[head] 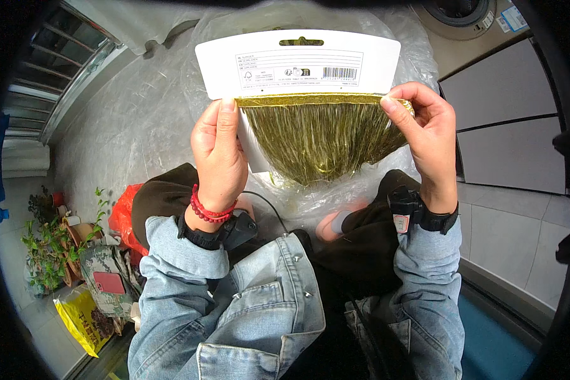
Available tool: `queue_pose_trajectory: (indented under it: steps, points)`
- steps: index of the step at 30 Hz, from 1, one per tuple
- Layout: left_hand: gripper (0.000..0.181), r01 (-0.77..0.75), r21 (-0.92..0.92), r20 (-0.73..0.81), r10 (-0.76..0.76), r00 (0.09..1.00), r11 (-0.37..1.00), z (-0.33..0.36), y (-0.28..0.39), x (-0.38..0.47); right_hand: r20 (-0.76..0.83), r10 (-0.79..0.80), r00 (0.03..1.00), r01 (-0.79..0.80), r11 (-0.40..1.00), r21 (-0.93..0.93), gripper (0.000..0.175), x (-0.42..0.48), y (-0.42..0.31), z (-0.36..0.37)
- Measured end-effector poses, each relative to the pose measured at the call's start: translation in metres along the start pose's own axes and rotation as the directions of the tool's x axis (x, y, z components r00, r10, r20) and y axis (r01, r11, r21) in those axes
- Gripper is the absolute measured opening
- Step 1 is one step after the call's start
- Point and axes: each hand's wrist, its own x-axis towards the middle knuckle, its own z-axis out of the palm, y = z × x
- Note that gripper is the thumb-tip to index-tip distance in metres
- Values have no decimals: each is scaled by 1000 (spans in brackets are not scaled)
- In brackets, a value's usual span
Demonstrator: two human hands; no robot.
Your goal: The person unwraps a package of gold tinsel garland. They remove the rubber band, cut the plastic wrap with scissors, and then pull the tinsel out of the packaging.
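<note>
Before me is a gold tinsel fringe garland [327, 137], its strands hanging from a flat gold top band. A white cardboard header card [223, 52] with a hang slot, print and a barcode stands along that band. At the band's left end, my left hand [221, 147] pinches it under the thumb, at the card's lower edge. My right hand [430, 128] grips the other end of the band between thumb and fingers. Part of a white card panel [254, 147] shows behind the strands on the left; the rest is hidden.
Clear plastic sheeting [289, 204] lies beneath the garland. Potted plants [47, 256], a red plastic bag [123, 213], a phone [109, 282] on camouflage cloth and a yellow bag [83, 318] are at left. A front-loading washing machine [484, 38] and grey cabinet doors [508, 152] stand at right.
</note>
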Motion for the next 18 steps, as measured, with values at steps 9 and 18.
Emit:
queue_pose_trajectory:
  steps: [9,18]
  points:
    - [30,20,-87,-13,-21,1000,996,2,1,0,-29,-82,996,85,983,164,10,1,3,7]
    - [30,-15,-53,-33,14,999,998,5,1,-1,-86,-58,995,74,978,197,10,-1,1,14]
